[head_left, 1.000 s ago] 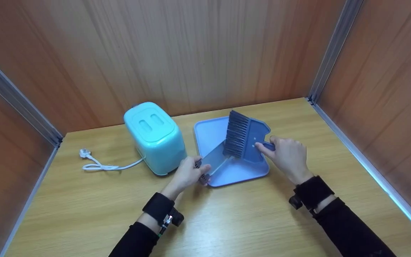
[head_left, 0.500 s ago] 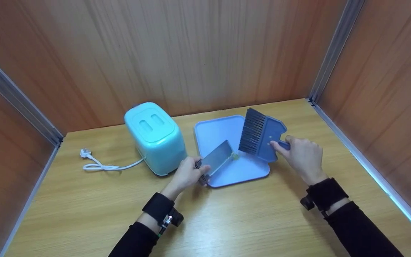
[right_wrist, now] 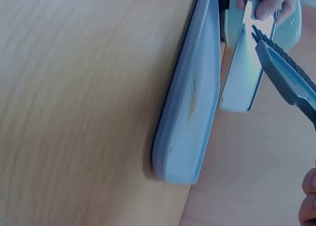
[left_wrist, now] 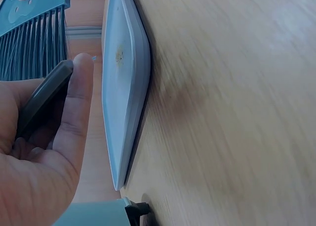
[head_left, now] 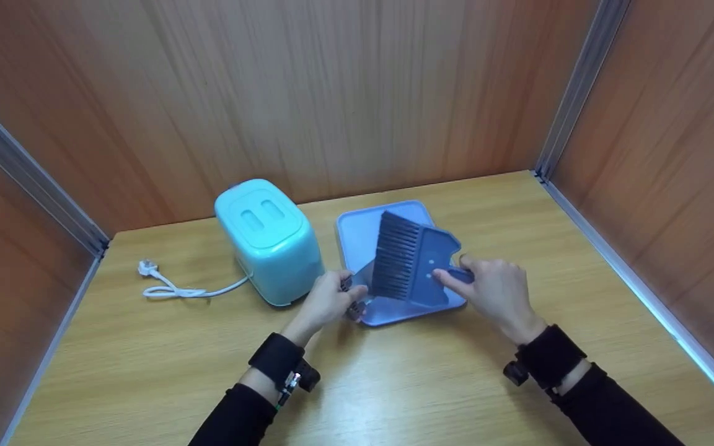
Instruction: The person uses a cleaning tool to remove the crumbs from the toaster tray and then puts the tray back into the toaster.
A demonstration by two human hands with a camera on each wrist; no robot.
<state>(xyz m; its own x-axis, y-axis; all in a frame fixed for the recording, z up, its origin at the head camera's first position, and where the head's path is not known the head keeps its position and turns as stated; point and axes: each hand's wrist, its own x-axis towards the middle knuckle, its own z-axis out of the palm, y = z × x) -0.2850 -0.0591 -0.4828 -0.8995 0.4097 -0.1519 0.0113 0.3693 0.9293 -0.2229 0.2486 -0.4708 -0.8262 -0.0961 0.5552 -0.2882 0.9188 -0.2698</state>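
My left hand (head_left: pixel 326 300) pinches the dark end of a thin metal crumb tray (right_wrist: pixel 242 77), which is tilted above the blue plastic tray (head_left: pixel 357 232). My right hand (head_left: pixel 496 294) grips the handle of a blue hand brush (head_left: pixel 434 266). In the head view the brush's dark bristles hide most of the crumb tray; the right wrist view has them near its held end. Whether they touch it I cannot tell. Small crumbs (right_wrist: pixel 192 106) lie on the blue tray's floor. Only a few fingertips of my right hand show in the right wrist view.
A turquoise toaster (head_left: pixel 273 248) with a two-slot lid stands just left of the trays. Its white cord (head_left: pixel 189 291) and plug lie on the table at left. Wood panels (head_left: pixel 357 93) enclose the back and both sides.
The brush first went right, off the crumb tray, uncovering some crumbs below. It has since come back left and nearer, over the crumb tray. My left hand has hardly moved.
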